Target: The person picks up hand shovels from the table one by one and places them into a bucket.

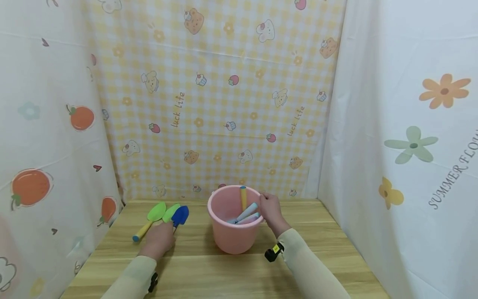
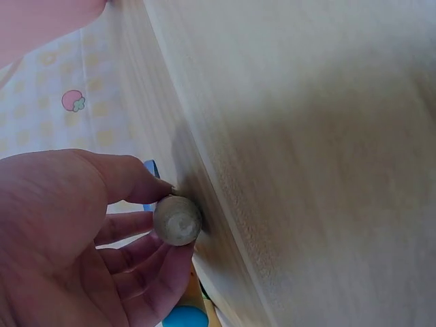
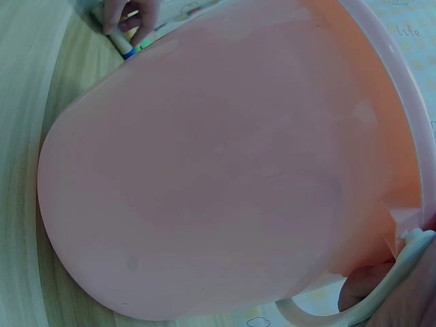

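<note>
My left hand [image 1: 158, 240] pinches the handle [image 2: 177, 221] of a small garden trowel with a blue blade [image 1: 181, 215], low over the left side of the table. Beside it lie two green-bladed tools, a nearer-left green trowel [image 1: 157, 211] with a yellow, blue-tipped handle, and another green blade [image 1: 171, 212] partly behind the blue one. A pink bucket [image 1: 235, 241] stands upright in the middle, holding a yellow handle [image 1: 243, 198], a pale blue handle [image 1: 247, 211] and a pinkish one. My right hand [image 1: 271, 209] grips its right rim, by the white bail handle [image 3: 402, 272].
The wooden table [image 1: 201, 274] ends at a yellow checked curtain [image 1: 224, 104] behind. White printed cloths [image 1: 373, 124] hang along both sides. Wrist cameras are strapped at both sleeves.
</note>
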### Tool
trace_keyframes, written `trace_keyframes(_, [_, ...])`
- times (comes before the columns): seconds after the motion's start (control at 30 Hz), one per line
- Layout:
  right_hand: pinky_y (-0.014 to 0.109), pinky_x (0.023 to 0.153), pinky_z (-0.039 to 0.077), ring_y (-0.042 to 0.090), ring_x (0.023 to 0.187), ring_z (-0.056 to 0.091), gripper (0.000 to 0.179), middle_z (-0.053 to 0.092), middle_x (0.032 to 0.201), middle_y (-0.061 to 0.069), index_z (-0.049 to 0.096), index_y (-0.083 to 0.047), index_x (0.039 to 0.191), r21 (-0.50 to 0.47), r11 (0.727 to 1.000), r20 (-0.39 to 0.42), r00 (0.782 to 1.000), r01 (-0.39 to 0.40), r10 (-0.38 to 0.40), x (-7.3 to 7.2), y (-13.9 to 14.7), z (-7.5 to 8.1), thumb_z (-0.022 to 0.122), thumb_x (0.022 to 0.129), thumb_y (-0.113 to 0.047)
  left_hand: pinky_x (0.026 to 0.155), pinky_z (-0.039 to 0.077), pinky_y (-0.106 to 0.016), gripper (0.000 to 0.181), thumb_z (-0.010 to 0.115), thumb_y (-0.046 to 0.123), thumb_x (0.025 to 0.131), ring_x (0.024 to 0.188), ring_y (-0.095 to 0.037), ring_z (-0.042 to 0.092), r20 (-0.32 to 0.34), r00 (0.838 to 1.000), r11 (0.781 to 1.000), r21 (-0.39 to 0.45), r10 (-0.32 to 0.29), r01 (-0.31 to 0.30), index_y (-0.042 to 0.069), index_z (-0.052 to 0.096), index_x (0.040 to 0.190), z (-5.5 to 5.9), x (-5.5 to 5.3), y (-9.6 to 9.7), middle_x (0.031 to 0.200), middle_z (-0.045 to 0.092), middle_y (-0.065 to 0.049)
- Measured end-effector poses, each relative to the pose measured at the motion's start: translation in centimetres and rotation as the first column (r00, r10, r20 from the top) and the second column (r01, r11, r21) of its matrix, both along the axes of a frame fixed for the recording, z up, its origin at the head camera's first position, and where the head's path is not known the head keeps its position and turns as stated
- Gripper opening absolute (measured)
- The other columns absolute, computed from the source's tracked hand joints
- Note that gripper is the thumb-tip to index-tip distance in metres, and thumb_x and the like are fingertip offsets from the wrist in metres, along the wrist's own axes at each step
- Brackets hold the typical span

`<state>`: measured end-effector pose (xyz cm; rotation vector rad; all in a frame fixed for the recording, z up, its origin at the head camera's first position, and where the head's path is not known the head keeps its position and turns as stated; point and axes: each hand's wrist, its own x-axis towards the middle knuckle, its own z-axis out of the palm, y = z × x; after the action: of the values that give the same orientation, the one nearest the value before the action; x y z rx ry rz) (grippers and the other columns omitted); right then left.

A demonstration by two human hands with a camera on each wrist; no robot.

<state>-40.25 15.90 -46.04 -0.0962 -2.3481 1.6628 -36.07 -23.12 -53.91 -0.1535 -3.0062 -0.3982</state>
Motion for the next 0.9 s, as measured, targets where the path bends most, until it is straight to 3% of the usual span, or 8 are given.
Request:
trace_keyframes(0.23, [0.049, 0.107, 0.059, 0.038, 0.138, 0.063, 0.040, 0.070, 0.145, 0.022, 0.073, 0.001, 0.141, -0.011, 1.000, 0.006, 1.000, 0.005, -0.005, 0.13, -0.04, 0.05, 0.051, 0.113, -0.016, 0.065, 0.059, -0.050, 0.020, 0.076, 0.009, 0.092, 0.077, -0.029, 0.066, 0.045, 0.999, 1.000, 0.005, 0.004, -0.004, -0.005, 0.071, 0.106, -0.27, -0.24, -0.10, 0.091, 0.070, -0.015])
trace_keyframes(0.5, [0.049, 0.106, 0.060, 0.039, 0.136, 0.065, 0.040, 0.070, 0.144, 0.023, 0.073, 0.002, 0.141, -0.013, 1.000, 0.010, 1.000, 0.003, -0.003, 0.11, -0.05, 0.15, 0.051, 0.113, -0.017, 0.070, 0.060, -0.054, 0.023, 0.070, 0.014, 0.099, 0.085, -0.034, 0.070, 0.048, 0.999, 0.999, 0.033, 0.010, -0.012, -0.006, 0.072, 0.112, -0.28, -0.35, -0.13, 0.098, 0.072, -0.019])
trace_keyframes(0.73, [0.049, 0.106, 0.060, 0.038, 0.135, 0.066, 0.039, 0.071, 0.142, 0.023, 0.074, 0.002, 0.139, -0.011, 1.000, 0.002, 1.000, 0.009, -0.009, 0.12, -0.02, 0.13, 0.052, 0.113, -0.017, 0.072, 0.060, -0.055, 0.038, 0.064, 0.013, 0.100, 0.090, -0.037, 0.072, 0.073, 0.997, 0.996, 0.083, 0.014, -0.020, -0.010, 0.068, 0.129, 0.00, -0.56, -0.14, 0.107, 0.075, -0.023])
trace_keyframes(0.9, [0.047, 0.101, 0.062, 0.037, 0.131, 0.068, 0.038, 0.073, 0.139, 0.022, 0.076, 0.002, 0.137, -0.012, 1.000, -0.001, 1.000, 0.012, -0.012, 0.08, -0.01, 0.13, 0.053, 0.112, -0.015, 0.073, 0.059, -0.053, 0.038, 0.059, 0.015, 0.106, 0.089, -0.035, 0.070, 0.071, 0.997, 0.994, 0.112, 0.011, -0.019, -0.010, 0.067, 0.134, -0.30, -0.99, -0.27, 0.112, 0.075, -0.025])
